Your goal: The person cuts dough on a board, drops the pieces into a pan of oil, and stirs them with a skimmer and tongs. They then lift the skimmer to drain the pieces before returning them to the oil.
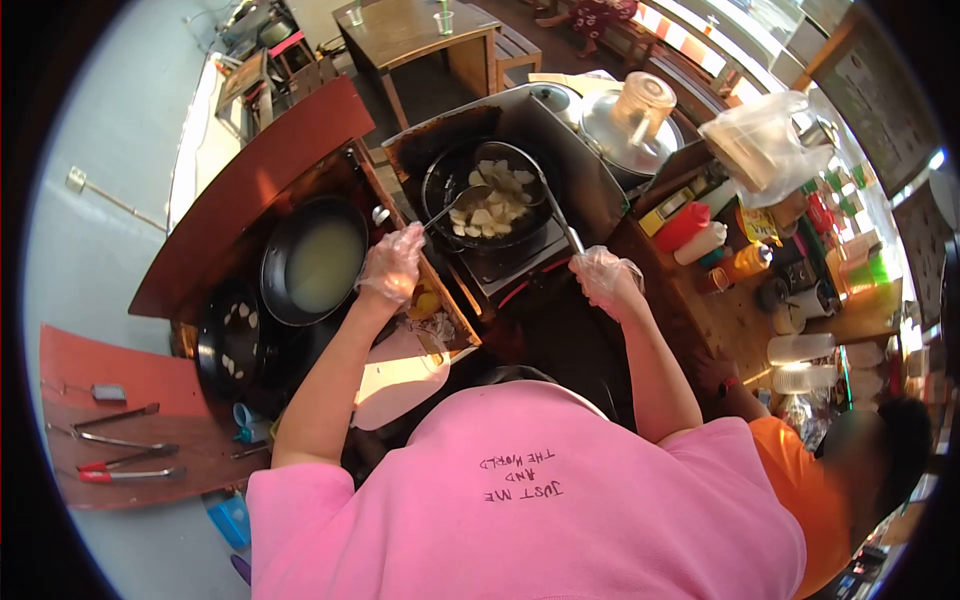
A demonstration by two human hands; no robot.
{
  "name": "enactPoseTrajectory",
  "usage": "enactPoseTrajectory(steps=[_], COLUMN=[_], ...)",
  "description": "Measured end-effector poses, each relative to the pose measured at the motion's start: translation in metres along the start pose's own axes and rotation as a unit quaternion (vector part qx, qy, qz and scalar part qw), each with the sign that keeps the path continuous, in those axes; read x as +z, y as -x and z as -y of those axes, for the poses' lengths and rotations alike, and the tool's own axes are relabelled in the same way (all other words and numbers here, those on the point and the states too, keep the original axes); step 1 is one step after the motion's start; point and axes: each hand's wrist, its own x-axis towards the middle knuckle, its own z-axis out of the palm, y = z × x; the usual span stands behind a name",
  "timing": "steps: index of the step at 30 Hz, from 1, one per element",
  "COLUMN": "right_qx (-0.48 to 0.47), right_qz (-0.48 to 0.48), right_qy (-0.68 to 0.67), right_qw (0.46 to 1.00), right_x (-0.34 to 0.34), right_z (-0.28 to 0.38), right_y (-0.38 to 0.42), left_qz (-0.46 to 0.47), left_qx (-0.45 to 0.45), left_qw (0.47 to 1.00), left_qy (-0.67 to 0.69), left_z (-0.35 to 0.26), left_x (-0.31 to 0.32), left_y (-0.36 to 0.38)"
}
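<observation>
A dark wok (437, 186) stands on the stove at the centre, with pale chunks of food (490, 215) in it. My left hand (394, 262), in a clear plastic glove, is closed on the handle of a ladle (468, 197) whose bowl is among the chunks. On the wok's right side, my right hand (606, 276), gloved the same way, grips the handle of a strainer (555, 212). The strainer's head reaches over the back of the wok, partly around the food.
Left of me are a pan of cloudy liquid (325, 262) and a dark pan with pale pieces (232, 345). Tongs (130, 475) lie far left. Bottles (702, 242) stand on the right counter, near a co-worker in orange (800, 500). A lidded pot (610, 130) is behind.
</observation>
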Motion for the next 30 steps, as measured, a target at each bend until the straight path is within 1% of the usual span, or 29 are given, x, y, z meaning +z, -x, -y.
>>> enactPoseTrajectory(steps=[2,3,5,6,7,8,9,10,11,12,13,14,15,16,17,18,19,21,22,23,25,26,27,28,29,30], right_qx=[-0.102,-0.095,-0.080,-0.025,-0.021,-0.034,-0.050,-0.052,-0.028,-0.003,-0.004,-0.001,0.003,0.003,-0.066,-0.135,-0.135,-0.040,-0.011,-0.012,-0.065,-0.065,-0.136,-0.204,-0.202,-0.175], right_qz=[-0.013,-0.020,0.016,0.010,0.006,0.075,0.143,0.141,0.156,0.170,0.168,0.129,0.090,0.089,0.095,0.102,0.105,0.073,0.067,0.067,-0.010,-0.011,-0.003,0.006,0.007,0.007], right_qy=[0.087,0.081,0.134,0.133,0.127,0.005,-0.115,-0.118,-0.199,-0.278,-0.279,-0.245,-0.211,-0.212,-0.205,-0.196,-0.197,-0.188,-0.200,-0.200,-0.023,-0.023,0.118,0.255,0.255,0.275], right_qw=[0.991,0.992,0.988,0.991,0.992,0.997,0.982,0.982,0.967,0.945,0.945,0.961,0.973,0.973,0.972,0.966,0.966,0.979,0.977,0.977,0.998,0.998,0.984,0.945,0.945,0.945], right_x=[0.000,0.000,0.002,0.000,0.003,0.011,0.013,0.012,0.009,0.003,-0.001,-0.005,-0.007,-0.008,-0.009,-0.010,-0.010,-0.011,-0.010,-0.006,0.000,-0.001,-0.003,-0.005,-0.005,-0.004], right_z=[-0.001,-0.002,-0.002,0.012,-0.003,-0.026,-0.024,-0.024,-0.025,-0.017,-0.009,0.000,0.004,-0.004,-0.017,-0.015,-0.013,-0.007,-0.006,-0.007,-0.007,-0.009,-0.004,0.001,0.006,0.011], right_y=[0.000,-0.003,-0.013,-0.005,-0.018,-0.038,-0.040,-0.039,-0.037,-0.027,-0.017,-0.007,-0.002,-0.004,-0.007,-0.005,-0.004,0.002,0.003,0.001,-0.004,-0.006,-0.002,0.000,0.003,0.005], left_qz=[0.029,0.034,0.120,0.136,0.140,0.159,0.177,0.194,0.193,0.184,0.175,0.170,0.169,0.150,0.131,0.118,0.120,0.153,0.197,0.196,0.239,0.251,0.251,0.235,0.219,0.225], left_qx=[0.043,0.052,0.083,0.110,0.117,0.145,0.170,0.165,0.167,0.148,0.127,0.123,0.126,0.152,0.175,0.182,0.179,0.187,0.174,0.174,0.175,0.162,0.163,0.194,0.225,0.233], left_qw=[0.999,0.998,0.989,0.984,0.983,0.976,0.967,0.957,0.956,0.957,0.958,0.956,0.956,0.957,0.958,0.964,0.964,0.960,0.948,0.948,0.944,0.945,0.945,0.943,0.939,0.934], left_qy=[0.012,0.016,-0.011,-0.018,-0.018,-0.041,-0.065,-0.142,-0.144,-0.167,-0.189,-0.204,-0.204,-0.195,-0.187,-0.157,-0.158,-0.145,-0.180,-0.181,-0.145,-0.131,-0.130,-0.135,-0.138,-0.151], left_z=[-0.012,-0.023,-0.039,-0.040,-0.040,-0.040,-0.043,-0.048,-0.044,-0.040,-0.039,-0.038,-0.041,-0.047,-0.051,-0.053,-0.053,-0.052,-0.052,-0.051,-0.053,-0.053,-0.053,-0.053,-0.052,-0.058], left_x=[-0.021,-0.032,-0.046,-0.044,-0.038,-0.029,-0.024,-0.018,-0.014,-0.007,-0.004,-0.003,-0.008,-0.017,-0.023,-0.024,-0.021,-0.007,0.002,0.009,0.016,0.017,0.012,0.003,-0.006,-0.020], left_y=[-0.002,-0.004,-0.006,-0.006,-0.007,-0.007,-0.008,-0.012,-0.017,-0.021,-0.025,-0.027,-0.029,-0.030,-0.030,-0.031,-0.032,-0.031,-0.029,-0.026,-0.025,-0.021,-0.020,-0.020,-0.019,-0.023])
